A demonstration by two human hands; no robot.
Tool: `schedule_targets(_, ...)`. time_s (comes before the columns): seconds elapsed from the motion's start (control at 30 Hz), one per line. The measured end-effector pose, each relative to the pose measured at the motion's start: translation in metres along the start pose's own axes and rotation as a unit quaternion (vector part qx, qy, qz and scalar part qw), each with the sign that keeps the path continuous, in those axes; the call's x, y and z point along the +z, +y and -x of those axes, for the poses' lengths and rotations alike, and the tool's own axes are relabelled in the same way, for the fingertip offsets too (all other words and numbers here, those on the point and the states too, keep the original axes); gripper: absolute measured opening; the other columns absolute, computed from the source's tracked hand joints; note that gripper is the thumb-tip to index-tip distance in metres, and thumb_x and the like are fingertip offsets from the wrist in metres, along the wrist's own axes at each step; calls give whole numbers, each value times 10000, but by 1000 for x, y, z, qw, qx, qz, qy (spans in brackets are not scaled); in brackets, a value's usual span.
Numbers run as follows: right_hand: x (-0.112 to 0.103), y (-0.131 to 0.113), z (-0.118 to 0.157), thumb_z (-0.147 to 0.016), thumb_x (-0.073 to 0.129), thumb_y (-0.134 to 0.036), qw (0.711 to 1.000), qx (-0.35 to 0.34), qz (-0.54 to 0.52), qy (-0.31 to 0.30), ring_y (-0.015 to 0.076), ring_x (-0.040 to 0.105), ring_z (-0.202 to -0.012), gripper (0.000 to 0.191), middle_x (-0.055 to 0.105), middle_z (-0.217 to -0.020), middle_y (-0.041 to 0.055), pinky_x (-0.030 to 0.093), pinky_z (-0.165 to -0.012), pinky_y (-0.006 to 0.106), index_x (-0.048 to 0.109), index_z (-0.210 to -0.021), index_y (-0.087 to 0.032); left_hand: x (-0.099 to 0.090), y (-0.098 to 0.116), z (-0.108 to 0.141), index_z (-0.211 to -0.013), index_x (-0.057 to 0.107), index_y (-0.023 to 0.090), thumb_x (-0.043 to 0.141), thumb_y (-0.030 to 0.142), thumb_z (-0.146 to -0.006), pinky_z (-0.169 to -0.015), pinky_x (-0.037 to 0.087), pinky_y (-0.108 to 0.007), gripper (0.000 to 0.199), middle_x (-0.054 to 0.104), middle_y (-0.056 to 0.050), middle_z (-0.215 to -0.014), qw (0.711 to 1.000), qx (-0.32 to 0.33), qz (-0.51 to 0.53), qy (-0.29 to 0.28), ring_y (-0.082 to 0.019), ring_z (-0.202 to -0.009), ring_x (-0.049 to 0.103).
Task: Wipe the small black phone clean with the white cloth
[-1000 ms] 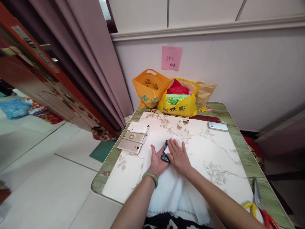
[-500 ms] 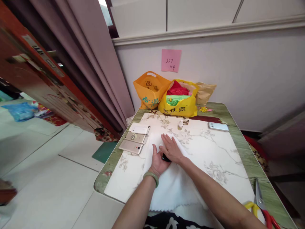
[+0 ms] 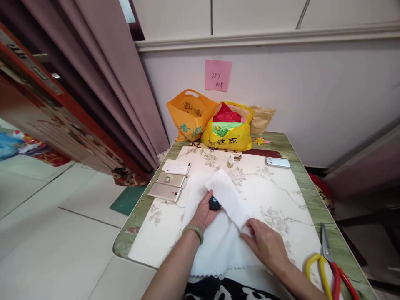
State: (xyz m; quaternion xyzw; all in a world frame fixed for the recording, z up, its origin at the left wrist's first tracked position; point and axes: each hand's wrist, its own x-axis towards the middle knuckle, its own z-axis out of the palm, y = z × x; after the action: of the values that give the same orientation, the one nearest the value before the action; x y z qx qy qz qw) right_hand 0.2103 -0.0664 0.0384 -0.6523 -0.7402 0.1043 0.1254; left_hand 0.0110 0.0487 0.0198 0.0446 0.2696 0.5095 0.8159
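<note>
Ctr-L of frame, three white + gold phones (image 3: 170, 179) lie nr L edge of green marbled table (image 3: 124, 241), orange bag (image 3: 191, 114) upright behind. At ctr, left hand (image 3: 204, 211) curls round small dark phone-like object (image 3: 214, 203), partly under white scallop-edged cloth (image 3: 226, 196); yellow plastic bag (image 3: 229, 137) behind holds red + green bundles, right hand (image 3: 267, 241) pinches cloth edge btwn thumb + fingers. White floral mat (image 3: 298, 208) runs R to red-and-yellow-handled scissors (image 3: 330, 260), lower R, nr table's R edge.

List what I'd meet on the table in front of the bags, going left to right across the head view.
Cluster of phones, left hand, small bottle, silver phone, scissors.
</note>
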Motion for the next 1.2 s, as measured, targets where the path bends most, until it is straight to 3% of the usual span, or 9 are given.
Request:
schedule_targets(0.37,-39,26,21,-933,389,-315,999,1,18,35,144,604,-542,119,651,-805,-12,407,-499,254,490,-927,-251,-1,1,4,-1267,562,242,575,206,-867,-1005,452,-478,402,692,-60,-1140,996,10,-51,-70,-228,-1039,645)
schedule_targets(0.5,-42,40,31,-940,405,-280,995,-93,-5,-34,150,655,-629,152,680,-825,-19,453,-573,250,537,-1014,-267,-4,3,5,-1291,539,228,567,219,-871,-995,453,-500,421,670,-95,-1188,996,3,-61,-71,-252,-1070,635)
schedule_targets(0.6,-47,47,28,-915,500,-384,994,-109,15,-3,172,667,-685,176,690,-835,1,463,-592,262,608,-1006,-277,-5,3,5,-1303,525,217,564,237,-879,-995,447,-520,426,624,-118,-1271,996,-5,-49,-71,-285,-1142,601)
schedule_targets(0.73,-51,30,-7,-878,552,-516,994,-65,-47,79,178,670,-796,296,689,-957,39,485,-661,266,636,-1000,-260,-3,3,6,-1325,509,217,553,240,-889,-1016,422,-546,439,574,-124,-1342,995,-13,-45,-93,-307,-1197,564)
schedule_targets(0.87,-31,-9,-69,-819,592,-566,985,2,-168,46,156,643,-688,455,686,-945,24,473,-619,266,565,-1147,-251,-2,2,5,-1318,517,199,549,235,-893,-1037,406,-539,428,606,-128,-1301,994,-8,-53,-94,-292,-1196,568)
schedule_targets(0.97,-8,-27,-106,-823,587,-480,981,67,-179,30,139,616,-637,407,683,-878,-3,410,-581,245,560,-1158,-252,-5,2,4,-1294,538,183,545,237,-896,-1050,398,-522,401,625,-127,-1274,994,-3,-56,-92,-280,-1198,568)
schedule_targets(1.03,2,-25,-119,-819,572,-424,977,87,-192,30,137,582,-620,229,649,-724,-19,366,-566,233,627,-930,-230,-8,3,3,-1266,562,177,548,249,-898,-1054,394,-515,376,619,-130,-1284,994,-10,-50,-92,-282,-1217,554)
schedule_targets(1.13,2,-5,-124,-807,552,-465,924,142,-350,59,123,497,-531,282,545,-558,-42,339,-521,225,568,-699,-205,-9,5,2,-1210,598,134,544,312,-907,-1055,387,-525,355,608,-160,-1292,995,-39,-44,-81,-305,-1249,523)
schedule_targets(1.2,-5,13,-121,-776,573,-498,836,207,-504,71,125,479,-495,298,535,-541,-51,355,-489,229,549,-725,-206,-9,7,2,-1183,606,111,530,360,-915,-1050,376,-563,373,605,-174,-1288,995,-58,-41,-75,-324,-1272,496)
